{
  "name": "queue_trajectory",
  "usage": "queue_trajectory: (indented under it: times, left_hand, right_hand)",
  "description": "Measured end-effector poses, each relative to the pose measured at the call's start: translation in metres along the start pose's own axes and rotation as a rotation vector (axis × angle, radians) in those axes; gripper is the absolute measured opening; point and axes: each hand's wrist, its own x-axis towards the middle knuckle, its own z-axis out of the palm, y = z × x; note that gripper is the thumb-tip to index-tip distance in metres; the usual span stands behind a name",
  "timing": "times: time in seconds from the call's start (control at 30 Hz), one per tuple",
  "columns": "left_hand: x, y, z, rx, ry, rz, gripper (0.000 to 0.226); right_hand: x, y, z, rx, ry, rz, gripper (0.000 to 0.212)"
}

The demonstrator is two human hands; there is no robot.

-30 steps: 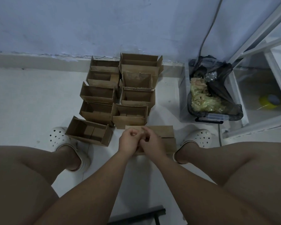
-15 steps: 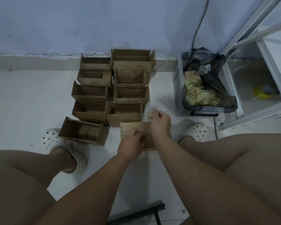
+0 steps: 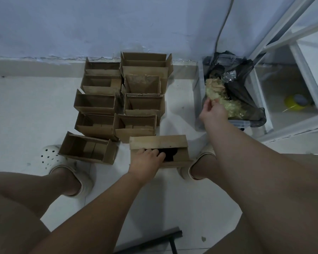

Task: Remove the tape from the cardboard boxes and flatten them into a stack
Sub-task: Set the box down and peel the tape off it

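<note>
A closed cardboard box lies on the floor between my feet. My left hand grips it, with the fingers hooked into the dark gap between its top flaps. My right hand reaches over the bin at the right, fingers pinched on a pale piece of tape just above the heap of crumpled tape inside. Several open, upright boxes stand in two rows toward the wall. One more open box sits apart at the front left.
The bin is lined with a black bag. A white shelf frame stands at the right with a yellow roll on its lowest level. A cable runs down the wall. A dark bar lies near my legs.
My hands were together on the front box. The right hand pulled tape off and carried it right to the bin. The left hand moved into the gap between the flaps.
</note>
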Motion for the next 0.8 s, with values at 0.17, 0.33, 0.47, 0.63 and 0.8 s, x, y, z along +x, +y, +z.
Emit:
queue_trajectory:
  times: [0.17, 0.33, 0.47, 0.63, 0.8]
  left_hand:
    - [0.009, 0.000, -0.012, -0.029, -0.188, 0.057, 0.025]
    - [0.008, -0.001, -0.016, -0.007, -0.361, 0.043, 0.036]
    - [0.008, 0.000, -0.015, 0.055, -0.367, 0.035, 0.035]
    - [0.009, -0.003, -0.010, 0.084, -0.366, 0.011, 0.037]
    - [0.005, -0.005, -0.010, 0.043, -0.280, 0.010, 0.039]
  right_hand:
    - [0.021, -0.023, 0.010, 0.319, -0.011, 0.081, 0.018]
    - [0.031, -0.030, 0.013, 0.416, -0.052, 0.071, 0.020]
    - [0.037, -0.022, 0.006, 0.355, -0.055, 0.045, 0.013]
    - [0.043, -0.002, -0.016, -0.072, -0.034, 0.113, 0.011]
    - [0.034, 0.046, -0.050, -1.015, -0.048, -0.090, 0.015]
